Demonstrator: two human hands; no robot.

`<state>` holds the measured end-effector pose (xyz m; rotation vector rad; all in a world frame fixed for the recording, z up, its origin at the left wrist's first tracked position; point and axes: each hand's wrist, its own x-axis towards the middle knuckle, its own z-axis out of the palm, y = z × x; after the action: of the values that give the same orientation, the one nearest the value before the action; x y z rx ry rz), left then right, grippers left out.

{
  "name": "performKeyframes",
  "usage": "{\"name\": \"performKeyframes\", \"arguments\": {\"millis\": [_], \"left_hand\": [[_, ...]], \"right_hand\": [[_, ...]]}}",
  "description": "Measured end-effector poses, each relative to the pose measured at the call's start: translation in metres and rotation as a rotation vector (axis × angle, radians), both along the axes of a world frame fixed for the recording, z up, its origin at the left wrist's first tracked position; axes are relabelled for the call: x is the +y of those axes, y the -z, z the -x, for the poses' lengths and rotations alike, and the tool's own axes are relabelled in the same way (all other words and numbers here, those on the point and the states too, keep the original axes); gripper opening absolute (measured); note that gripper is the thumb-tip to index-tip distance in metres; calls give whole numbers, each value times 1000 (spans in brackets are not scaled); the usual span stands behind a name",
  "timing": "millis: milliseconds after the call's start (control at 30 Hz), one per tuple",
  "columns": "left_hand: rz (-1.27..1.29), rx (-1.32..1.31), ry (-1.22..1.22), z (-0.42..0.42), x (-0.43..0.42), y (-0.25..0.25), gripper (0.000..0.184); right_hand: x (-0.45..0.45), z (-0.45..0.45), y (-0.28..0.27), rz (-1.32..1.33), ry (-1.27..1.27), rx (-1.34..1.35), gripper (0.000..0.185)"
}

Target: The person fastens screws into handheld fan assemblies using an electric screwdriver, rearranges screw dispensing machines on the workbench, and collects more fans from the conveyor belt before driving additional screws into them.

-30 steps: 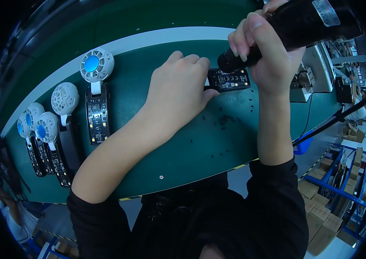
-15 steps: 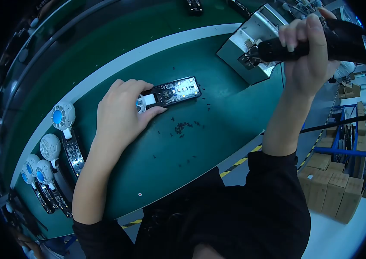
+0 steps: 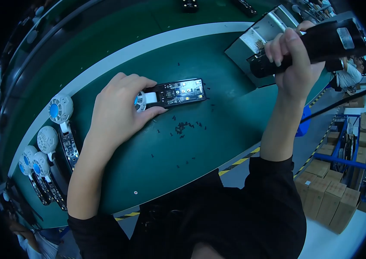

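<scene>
My left hand grips a handheld device by its neck and white round head, which the hand partly covers. The device lies on the green table, its black handle showing a bare circuit board. Raised on the right, my right hand is wrapped round a black electric screwdriver. The screwdriver's front end is before the metal box; its tip cannot be made out. Small black screws lie scattered below the held device, some near its far end.
Several similar devices with white heads and exposed boards lie at the table's left. More black parts sit beyond the white strip. At right stand cardboard boxes and a blue rack; a person is farther back.
The screwdriver has tilted, and its front end has shifted slightly down. My left hand keeps its hold on the device. The whole view has shifted a little.
</scene>
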<state>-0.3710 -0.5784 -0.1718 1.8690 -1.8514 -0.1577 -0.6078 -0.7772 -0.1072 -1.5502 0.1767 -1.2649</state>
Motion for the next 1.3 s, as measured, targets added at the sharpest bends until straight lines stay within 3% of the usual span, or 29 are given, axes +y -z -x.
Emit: {"name": "performKeyframes", "arguments": {"millis": [67, 167, 300, 400, 500, 633, 700, 867, 1000, 1200, 1300], "left_hand": [[6, 16, -1, 0, 2, 1, 45], [-12, 18, -1, 0, 3, 1, 46], [-53, -5, -15, 2, 4, 1, 51], [102, -130, -69, 18, 2, -16, 60], [142, -8, -90, 65, -36, -43, 77], [187, 110, -99, 151, -125, -19, 127], [145, 138, -108, 179, -157, -10, 140], [278, 144, -170, 185, -176, 11, 140], [261, 92, -186, 163, -165, 2, 139], [311, 55, -208, 138, -131, 1, 137], [352, 45, -280, 127, -123, 2, 136]], "right_hand": [[6, -14, 15, -16, -173, -127, 29], [29, -6, 2, 191, 189, 167, 37], [0, 13, -9, 167, 91, -42, 34], [-28, 49, -26, 138, 21, -164, 22], [-38, 77, -33, 71, 78, -318, 19], [-42, 119, -35, 73, 311, -498, 6], [-47, 145, -37, 59, 330, -562, 4], [-47, 152, -48, 54, 361, -638, 4], [-44, 131, -49, 42, 209, -581, 4], [-21, 58, -49, 37, 61, -435, 31], [-8, 28, -51, 83, 67, -343, 31]]}}
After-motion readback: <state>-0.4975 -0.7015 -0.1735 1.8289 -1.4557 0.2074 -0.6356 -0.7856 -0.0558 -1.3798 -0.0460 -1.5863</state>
